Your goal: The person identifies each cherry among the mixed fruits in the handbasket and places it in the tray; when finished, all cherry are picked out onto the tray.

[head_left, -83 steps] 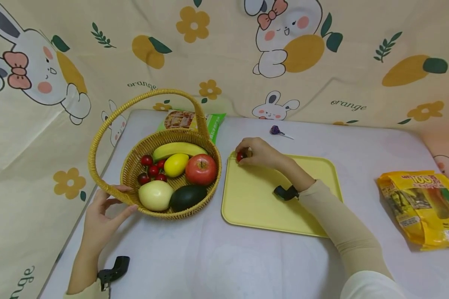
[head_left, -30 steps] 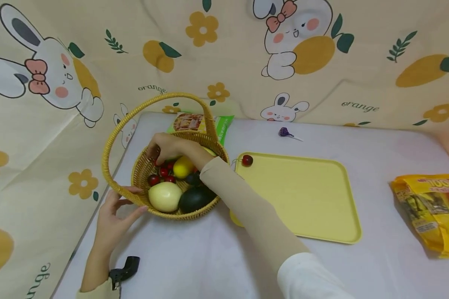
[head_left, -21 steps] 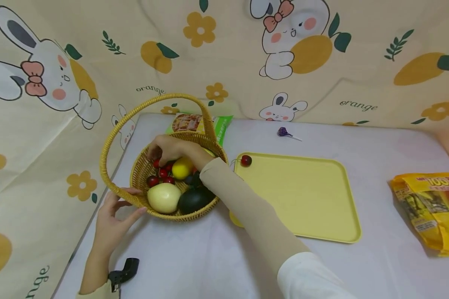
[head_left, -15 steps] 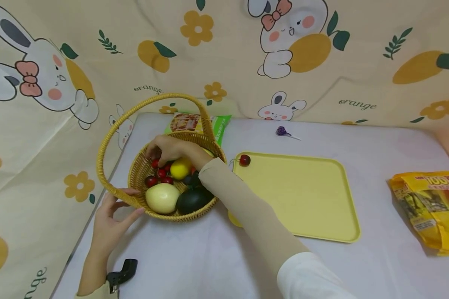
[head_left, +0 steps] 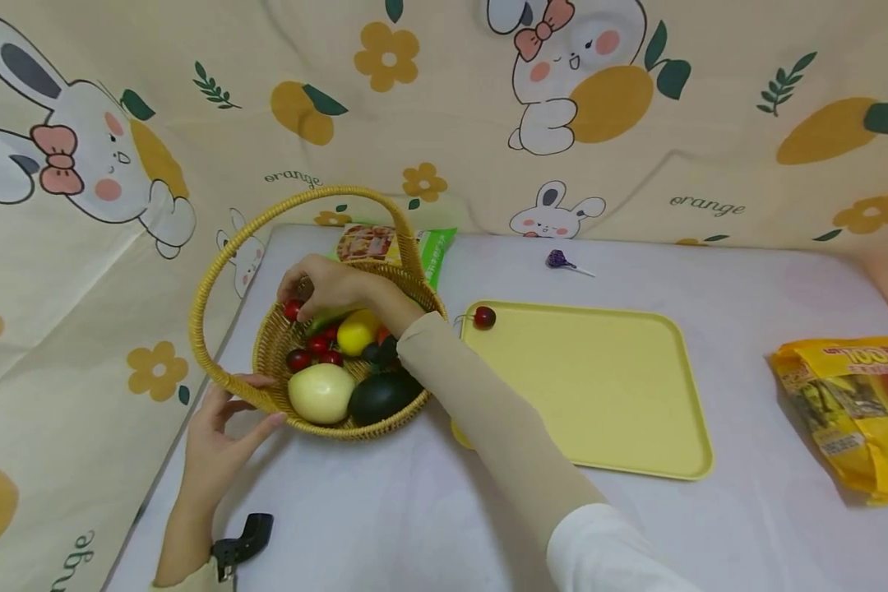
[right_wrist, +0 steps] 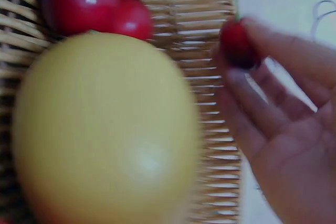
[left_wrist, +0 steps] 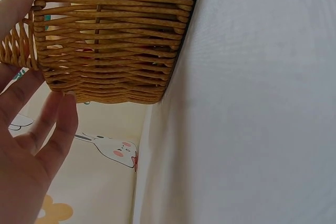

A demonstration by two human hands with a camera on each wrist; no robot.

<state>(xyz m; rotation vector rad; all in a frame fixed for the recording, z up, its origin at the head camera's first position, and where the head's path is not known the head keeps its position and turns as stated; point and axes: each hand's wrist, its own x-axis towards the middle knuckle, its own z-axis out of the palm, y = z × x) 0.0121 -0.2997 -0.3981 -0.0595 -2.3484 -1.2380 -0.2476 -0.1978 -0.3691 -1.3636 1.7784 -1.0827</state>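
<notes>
My right hand (head_left: 329,285) is over the far left of the wicker basket (head_left: 423,288), pinching a cherry (right_wrist: 239,44) by thumb and fingertips, its stem upward in the right wrist view. Below it in the basket lie more cherries (head_left: 299,359), a lemon (head_left: 358,333), a pale yellow round fruit (head_left: 321,394) and a dark green oval fruit (head_left: 385,397). The forearm mostly hides a banana and an apple. My left hand (head_left: 218,444) holds the basket at its near left rim, by the handle's base; fingertips touch the weave (left_wrist: 113,40) in the left wrist view.
Right of the basket is a yellow tray (head_left: 599,386) with one stemmed cherry (head_left: 484,317) at its far left corner. A lollipop (head_left: 558,260) lies behind the tray. A green snack bag (head_left: 435,247) sits behind the basket, a yellow bag (head_left: 851,419) at far right.
My right hand left a cherry at the tray's corner and moved left into the basket. It has since lifted another cherry up and toward the far left rim. The left hand stays on the basket.
</notes>
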